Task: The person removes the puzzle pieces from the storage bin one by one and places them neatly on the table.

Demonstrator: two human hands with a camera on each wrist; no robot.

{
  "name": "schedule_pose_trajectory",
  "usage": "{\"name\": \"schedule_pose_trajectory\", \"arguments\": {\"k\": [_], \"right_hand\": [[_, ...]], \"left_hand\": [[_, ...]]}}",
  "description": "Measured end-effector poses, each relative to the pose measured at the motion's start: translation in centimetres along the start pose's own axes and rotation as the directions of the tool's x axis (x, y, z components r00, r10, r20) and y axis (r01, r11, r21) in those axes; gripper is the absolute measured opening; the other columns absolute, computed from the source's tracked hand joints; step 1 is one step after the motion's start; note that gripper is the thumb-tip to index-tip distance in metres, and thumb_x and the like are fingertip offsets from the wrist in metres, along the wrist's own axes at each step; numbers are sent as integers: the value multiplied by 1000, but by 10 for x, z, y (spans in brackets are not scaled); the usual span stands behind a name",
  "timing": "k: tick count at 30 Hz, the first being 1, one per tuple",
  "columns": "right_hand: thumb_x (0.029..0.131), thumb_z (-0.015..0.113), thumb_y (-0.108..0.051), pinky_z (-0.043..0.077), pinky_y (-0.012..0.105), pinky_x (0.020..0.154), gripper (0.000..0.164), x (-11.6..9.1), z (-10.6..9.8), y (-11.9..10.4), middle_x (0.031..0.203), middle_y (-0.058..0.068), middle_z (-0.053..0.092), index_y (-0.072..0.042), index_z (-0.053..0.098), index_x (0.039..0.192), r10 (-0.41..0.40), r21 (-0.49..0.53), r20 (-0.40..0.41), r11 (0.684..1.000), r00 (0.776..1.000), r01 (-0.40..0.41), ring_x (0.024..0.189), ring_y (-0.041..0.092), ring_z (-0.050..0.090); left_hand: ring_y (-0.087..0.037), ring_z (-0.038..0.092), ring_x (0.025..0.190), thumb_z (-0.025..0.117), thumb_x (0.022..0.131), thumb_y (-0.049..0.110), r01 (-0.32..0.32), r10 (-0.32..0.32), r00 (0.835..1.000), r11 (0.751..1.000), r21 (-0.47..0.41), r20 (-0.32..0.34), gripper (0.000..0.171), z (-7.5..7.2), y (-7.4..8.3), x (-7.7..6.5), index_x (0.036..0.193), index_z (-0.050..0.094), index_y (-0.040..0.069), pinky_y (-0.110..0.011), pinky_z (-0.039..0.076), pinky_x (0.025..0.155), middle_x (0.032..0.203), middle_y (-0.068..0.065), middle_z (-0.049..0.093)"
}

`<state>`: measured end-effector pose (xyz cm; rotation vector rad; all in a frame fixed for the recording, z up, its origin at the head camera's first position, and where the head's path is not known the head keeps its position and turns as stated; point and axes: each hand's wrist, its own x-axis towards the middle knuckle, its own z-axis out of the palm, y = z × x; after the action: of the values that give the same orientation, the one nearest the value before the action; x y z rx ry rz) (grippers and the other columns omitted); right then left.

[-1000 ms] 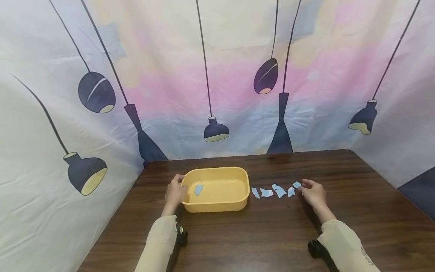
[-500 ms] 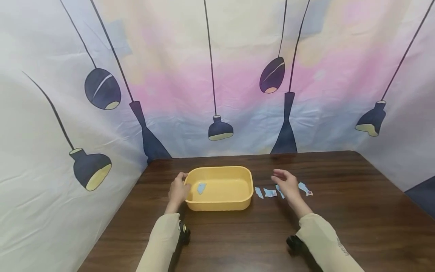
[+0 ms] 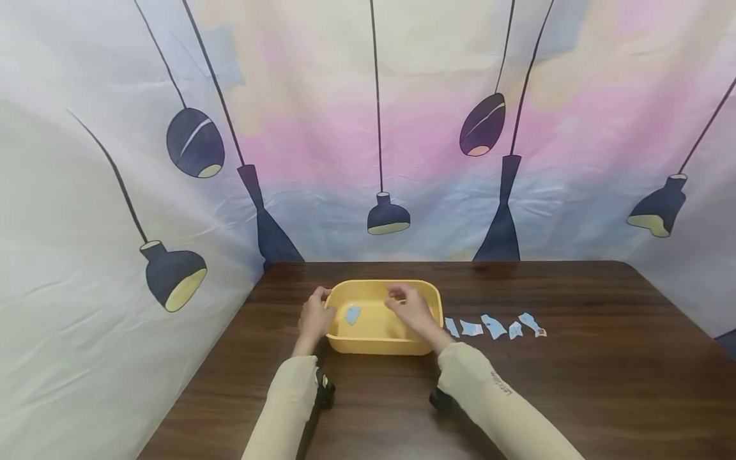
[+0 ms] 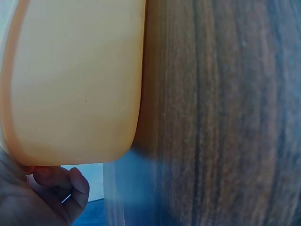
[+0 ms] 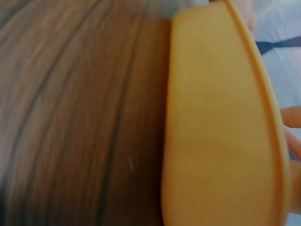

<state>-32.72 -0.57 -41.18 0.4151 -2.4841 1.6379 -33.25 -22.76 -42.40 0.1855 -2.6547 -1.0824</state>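
A yellow plastic basin stands on the table, with a scrap of light-blue paper on its floor at the left. My left hand grips the basin's left end, thumb at the rim and fingers on the outside. In the left wrist view, curled fingers of the left hand show beside the basin wall. Over the basin's right half hovers my right hand, fingers slightly bent, and no paper shows in it. In the right wrist view the basin wall partly hides the right hand.
Several torn light-blue paper pieces lie in a row to the right of the basin. The dark wooden table extends to a printed curtain at the back.
My right hand has left the far-right paper piece, which now lies at the row's end, and has moved left over the basin. My left hand stays at the basin. The head view has shifted leftward.
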Motion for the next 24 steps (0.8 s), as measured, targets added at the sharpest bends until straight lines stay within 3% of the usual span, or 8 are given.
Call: {"name": "schedule_pose_trajectory", "arguments": {"k": [5, 12, 18, 24], "right_hand": [[90, 64, -7, 49, 47, 95, 37, 4, 28, -3, 117, 22, 64, 5, 58, 125, 44, 12, 102, 999, 994, -45, 110, 36, 59], [91, 65, -14, 51, 45, 91, 43, 15, 61, -14, 118, 21, 63, 4, 55, 129, 79, -15, 213, 997, 974, -78, 110, 35, 59], [90, 67, -19, 51, 46, 92, 52, 24, 76, -14, 124, 22, 61, 4, 51, 134, 118, -73, 244, 992, 963, -103, 109, 35, 61], [83, 74, -23, 48, 48, 96, 70, 29, 83, -13, 129, 23, 58, 4, 45, 140, 135, -102, 250, 988, 959, -112, 115, 37, 56]], "left_hand": [[-28, 66, 88, 58, 85, 9, -14, 14, 1000, 1000, 9, -5, 40, 2, 2, -1, 124, 60, 11, -32, 42, 62, 111, -19, 71], [-26, 63, 81, 60, 84, 8, -12, 13, 1000, 999, 30, -26, 40, 2, 2, 0, 123, 61, 11, -36, 43, 61, 103, -17, 72], [-26, 65, 83, 62, 84, 9, -22, 23, 1000, 999, 25, -11, 40, 2, 4, 1, 124, 60, 11, -38, 46, 64, 107, -17, 72], [-25, 67, 81, 63, 84, 6, -15, 15, 1000, 1000, -1, -9, 39, 1, 2, -2, 123, 61, 10, -33, 46, 60, 105, -17, 73]]}}
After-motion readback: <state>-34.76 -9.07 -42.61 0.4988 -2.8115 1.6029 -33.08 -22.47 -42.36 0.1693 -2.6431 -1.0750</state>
